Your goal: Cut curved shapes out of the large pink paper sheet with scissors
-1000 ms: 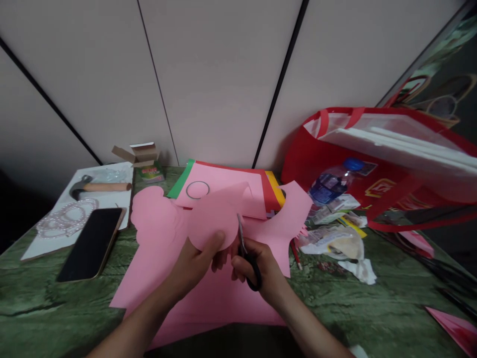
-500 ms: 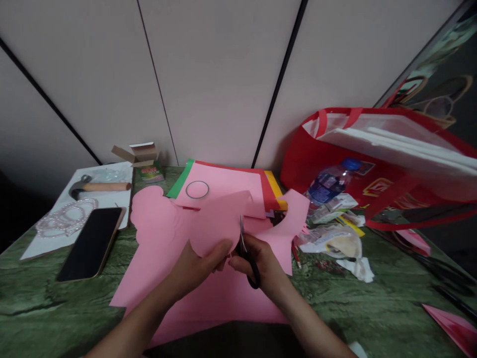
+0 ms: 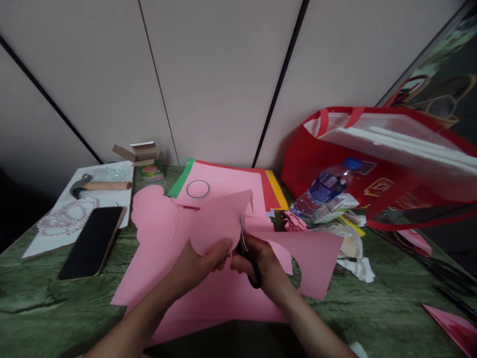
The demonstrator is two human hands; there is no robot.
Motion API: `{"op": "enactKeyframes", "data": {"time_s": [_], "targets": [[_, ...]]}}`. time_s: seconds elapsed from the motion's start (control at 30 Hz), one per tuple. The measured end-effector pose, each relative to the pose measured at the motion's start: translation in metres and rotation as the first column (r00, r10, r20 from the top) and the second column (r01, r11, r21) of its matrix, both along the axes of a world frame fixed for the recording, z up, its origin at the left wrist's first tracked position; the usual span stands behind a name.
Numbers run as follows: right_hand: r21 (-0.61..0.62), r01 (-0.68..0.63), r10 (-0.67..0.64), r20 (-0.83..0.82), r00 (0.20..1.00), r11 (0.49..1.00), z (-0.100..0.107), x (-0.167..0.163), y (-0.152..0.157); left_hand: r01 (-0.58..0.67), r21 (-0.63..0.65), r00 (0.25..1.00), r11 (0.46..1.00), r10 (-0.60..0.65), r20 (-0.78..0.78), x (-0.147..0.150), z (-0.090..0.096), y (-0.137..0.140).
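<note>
Right, above the pink sheets (image 3: pixel 223 303) mid-counter, the left hand (image 3: pixel 203 262) pinches the round pink paper (image 3: pixel 214 226) by its near edge, probably to keep the rim firm for the scissors (image 3: pixel 244 247), whose handles sit in the right hand's (image 3: pixel 264 256) closed grip, blades pointing away. Around that, the green, wood-patterned counter (image 3: pixel 33 303) carries a phone (image 3: pixel 91 243) to the left and a bottle (image 3: pixel 320 191) leaning by a red bag (image 3: pixel 309 144) to the right, all backed by a pale panelled wall (image 3: pixel 216 74).
</note>
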State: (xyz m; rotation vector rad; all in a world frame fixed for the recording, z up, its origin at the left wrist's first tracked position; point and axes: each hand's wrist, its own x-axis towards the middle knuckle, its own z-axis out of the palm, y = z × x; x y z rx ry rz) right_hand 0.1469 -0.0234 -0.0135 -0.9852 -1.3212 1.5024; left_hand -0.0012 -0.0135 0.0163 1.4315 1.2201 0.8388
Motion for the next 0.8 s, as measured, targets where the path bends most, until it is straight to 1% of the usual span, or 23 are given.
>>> {"op": "enactKeyframes", "data": {"time_s": [0.17, 0.4, 0.63, 0.8], "targets": [[-0.072, 0.046, -0.043, 0.038, 0.998, 0.996, 0.0010, -0.0008, 0.0011, -0.004, -0.023, 1.000, 1.000, 0.004, -0.002, -0.0009, 0.0012, 0.0006], [-0.107, 0.054, -0.051, 0.028, 0.998, 0.993, 0.0052, -0.0012, 0.0008, 0.012, -0.026, 1.000, 1.000, -0.011, 0.029, -0.0009, 0.0014, 0.0012], [-0.124, 0.062, -0.058, 0.038, 0.998, 0.990, 0.0064, -0.0018, 0.0011, 0.009, -0.021, 0.998, 1.000, -0.008, 0.055, -0.0032, -0.0008, 0.0023], [-0.100, 0.058, -0.056, 0.023, 0.998, 0.993, 0.0053, -0.0021, 0.0012, 0.023, -0.005, 0.995, 1.000, -0.023, 0.101, -0.0038, -0.0004, 0.0035]]}}
